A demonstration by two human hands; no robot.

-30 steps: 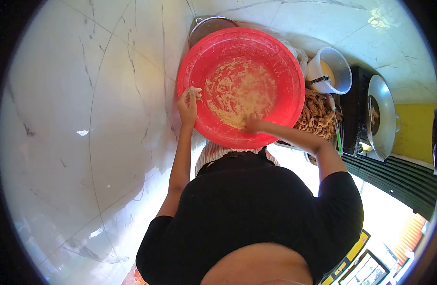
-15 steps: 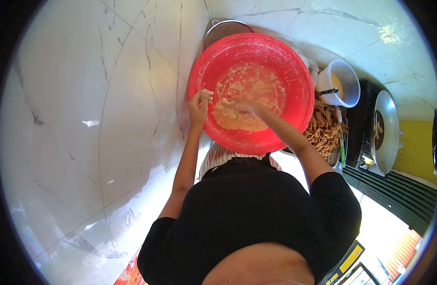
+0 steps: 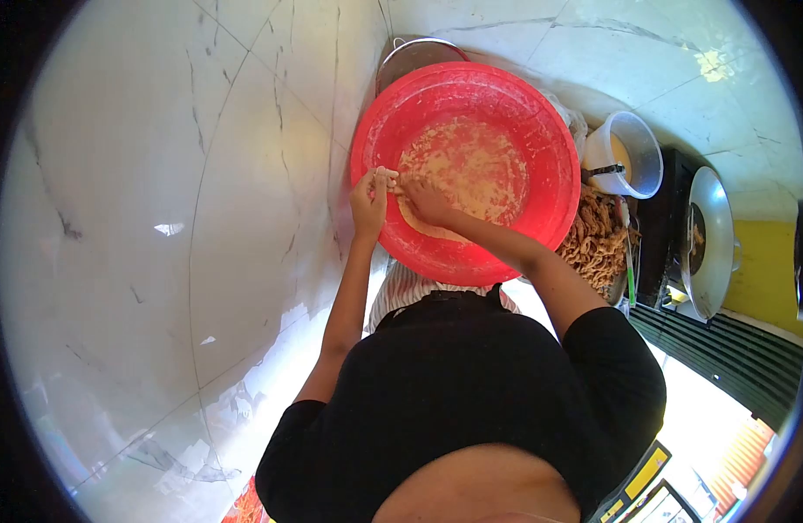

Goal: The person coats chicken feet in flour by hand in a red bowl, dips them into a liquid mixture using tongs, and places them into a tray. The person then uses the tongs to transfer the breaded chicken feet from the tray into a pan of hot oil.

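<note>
A large red basin [image 3: 550,218] holds pale yellow, floury crumbs [image 3: 480,170] spread over its bottom. At the basin's left rim is my left hand [image 3: 367,207], its fingers closed around a pale, flour-coated bit too small to name. My right hand [image 3: 428,202] reaches in over the lower left of the crumbs. Its fingers are curled toward my left fingertips, nearly touching them. What the right fingers hold, if anything, is hidden.
Right of the basin lie a pile of brown fried strips [image 3: 592,244] and green-handled tongs [image 3: 630,277]. Beyond are a white bucket [image 3: 650,161] of pale liquid and a metal wok [image 3: 714,253]. A marbled tile wall [image 3: 244,192] rises at the left.
My right hand has moved left across the crumbs to my left fingertips. My left hand stays at the rim, shifted slightly right in view.
</note>
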